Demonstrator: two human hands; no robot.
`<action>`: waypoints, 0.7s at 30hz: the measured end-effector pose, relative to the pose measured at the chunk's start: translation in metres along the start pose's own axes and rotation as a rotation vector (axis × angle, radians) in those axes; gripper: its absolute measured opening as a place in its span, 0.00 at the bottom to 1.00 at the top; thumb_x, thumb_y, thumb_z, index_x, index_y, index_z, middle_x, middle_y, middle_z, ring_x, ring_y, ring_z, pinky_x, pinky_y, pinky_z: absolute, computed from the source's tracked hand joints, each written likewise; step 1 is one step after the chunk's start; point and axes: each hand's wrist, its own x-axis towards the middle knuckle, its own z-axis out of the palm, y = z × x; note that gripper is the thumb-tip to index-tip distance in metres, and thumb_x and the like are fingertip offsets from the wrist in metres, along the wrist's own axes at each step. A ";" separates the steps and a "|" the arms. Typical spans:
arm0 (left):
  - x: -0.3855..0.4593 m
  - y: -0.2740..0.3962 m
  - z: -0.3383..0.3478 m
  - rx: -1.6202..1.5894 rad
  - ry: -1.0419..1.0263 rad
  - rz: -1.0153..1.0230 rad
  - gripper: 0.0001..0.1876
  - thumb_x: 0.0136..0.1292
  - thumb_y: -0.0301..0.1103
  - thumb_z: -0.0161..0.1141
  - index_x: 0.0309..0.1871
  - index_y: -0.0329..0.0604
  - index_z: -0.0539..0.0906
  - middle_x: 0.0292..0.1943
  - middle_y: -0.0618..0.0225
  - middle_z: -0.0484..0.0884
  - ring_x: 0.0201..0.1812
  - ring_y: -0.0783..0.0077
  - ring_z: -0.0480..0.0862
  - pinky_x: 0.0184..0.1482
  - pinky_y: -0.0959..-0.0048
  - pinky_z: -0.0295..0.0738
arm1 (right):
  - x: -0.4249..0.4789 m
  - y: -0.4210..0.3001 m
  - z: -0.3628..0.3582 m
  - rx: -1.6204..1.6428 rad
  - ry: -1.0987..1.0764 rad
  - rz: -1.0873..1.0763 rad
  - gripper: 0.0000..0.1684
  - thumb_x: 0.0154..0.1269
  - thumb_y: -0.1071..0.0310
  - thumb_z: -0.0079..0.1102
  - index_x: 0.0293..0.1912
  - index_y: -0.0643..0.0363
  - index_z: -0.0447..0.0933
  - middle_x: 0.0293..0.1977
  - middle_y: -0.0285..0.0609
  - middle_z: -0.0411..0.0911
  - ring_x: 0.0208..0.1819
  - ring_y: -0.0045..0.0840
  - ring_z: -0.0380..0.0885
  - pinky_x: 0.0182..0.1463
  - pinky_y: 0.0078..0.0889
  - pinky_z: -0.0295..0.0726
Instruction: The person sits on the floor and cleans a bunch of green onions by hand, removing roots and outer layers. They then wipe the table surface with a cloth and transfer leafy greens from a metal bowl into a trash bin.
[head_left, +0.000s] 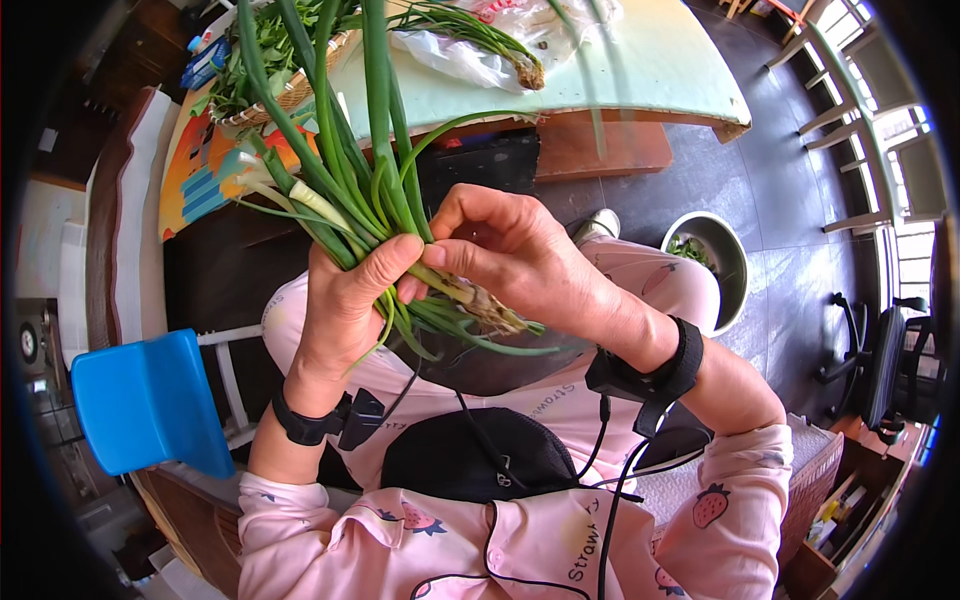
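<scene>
A bunch of green onions (375, 172) is gripped in my left hand (349, 292), above my lap. Its long leaves reach up past the table edge, and white stem ends poke out at its left side. One onion's root end (491, 306), brownish with dry skin, points down to the right below my fingers. My right hand (517, 251) pinches that onion's stalk just above the pale part, thumb and forefinger close beside my left thumb. The fingertips partly hide what they pinch. A dark, rounded surface (480, 367) lies under the roots, mostly covered.
On the table (660, 60) lie more green onions (480, 34) on a plastic bag (442, 56). A wicker basket (292, 94) there holds leafy greens (277, 45). A metal basin (731, 262) with leaf scraps stands on the floor at right. A blue chair (150, 405) is at left.
</scene>
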 end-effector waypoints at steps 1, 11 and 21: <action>0.000 0.002 0.001 0.067 0.020 -0.009 0.15 0.60 0.36 0.62 0.42 0.35 0.75 0.29 0.67 0.75 0.22 0.79 0.72 0.26 0.78 0.70 | 0.000 0.000 0.000 -0.044 0.002 -0.002 0.03 0.68 0.74 0.54 0.38 0.62 0.71 0.32 0.33 0.77 0.36 0.12 0.74 0.40 0.15 0.73; -0.002 -0.004 0.004 -0.163 0.082 0.144 0.11 0.62 0.30 0.59 0.45 0.36 0.73 0.35 0.65 0.76 0.24 0.77 0.73 0.29 0.77 0.72 | -0.009 0.009 -0.003 0.197 0.273 0.063 0.08 0.70 0.65 0.52 0.37 0.60 0.71 0.32 0.32 0.75 0.30 0.11 0.67 0.35 0.14 0.68; -0.001 0.006 -0.030 -0.168 0.040 0.217 0.12 0.64 0.33 0.57 0.46 0.45 0.69 0.36 0.65 0.74 0.23 0.78 0.71 0.31 0.74 0.71 | -0.040 0.024 -0.053 -0.566 0.118 0.170 0.06 0.64 0.73 0.55 0.39 0.65 0.72 0.26 0.36 0.72 0.29 0.17 0.68 0.34 0.22 0.70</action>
